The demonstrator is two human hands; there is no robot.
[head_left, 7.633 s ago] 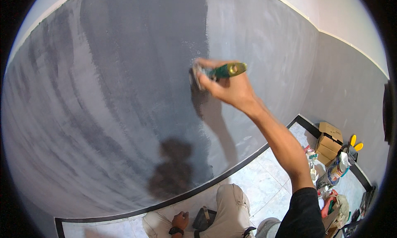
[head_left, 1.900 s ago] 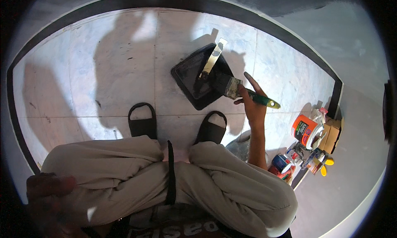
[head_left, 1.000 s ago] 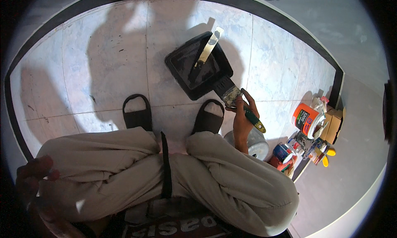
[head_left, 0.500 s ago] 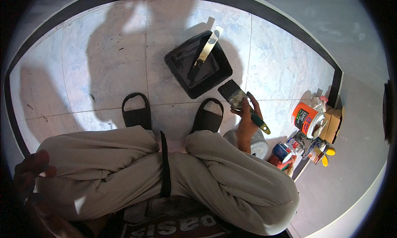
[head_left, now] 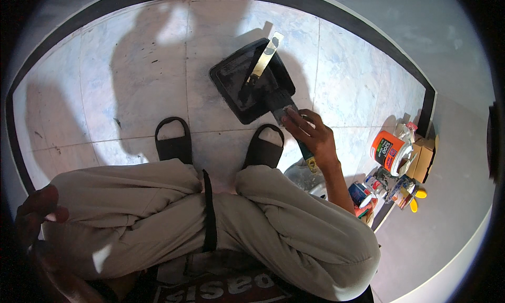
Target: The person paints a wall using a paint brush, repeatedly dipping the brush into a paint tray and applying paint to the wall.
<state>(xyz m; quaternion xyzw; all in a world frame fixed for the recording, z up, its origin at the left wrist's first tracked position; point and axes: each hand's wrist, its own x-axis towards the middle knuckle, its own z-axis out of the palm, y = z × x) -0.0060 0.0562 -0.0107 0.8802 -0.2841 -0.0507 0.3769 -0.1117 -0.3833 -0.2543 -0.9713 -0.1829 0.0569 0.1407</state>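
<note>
My right hand (head_left: 314, 134) is closed round a wide paintbrush (head_left: 282, 107) with a green handle. Its dark bristles reach over the near right corner of a black square tray (head_left: 222, 95) on the floor; whether they touch the tray I cannot tell. A flat pale strip (head_left: 264, 60), smeared dark at its lower end, leans inside the tray with its top beyond the far rim. In shadow beside my left knee, my left hand (head_left: 39, 213) has loosely bent fingers, somewhat apart, with nothing visible in them.
Two black sandals (head_left: 174, 146) are on my feet. By the right wall stand an orange-and-white tub (head_left: 386, 151), a cardboard box (head_left: 422, 158), a blue can (head_left: 360, 194) and a yellow-handled tool (head_left: 415, 199). A grey rounded container (head_left: 301, 174) sits under my right forearm.
My right hand has moved up and left, carrying the paintbrush from beside the tray to over its near right corner. The left hand has barely shifted.
</note>
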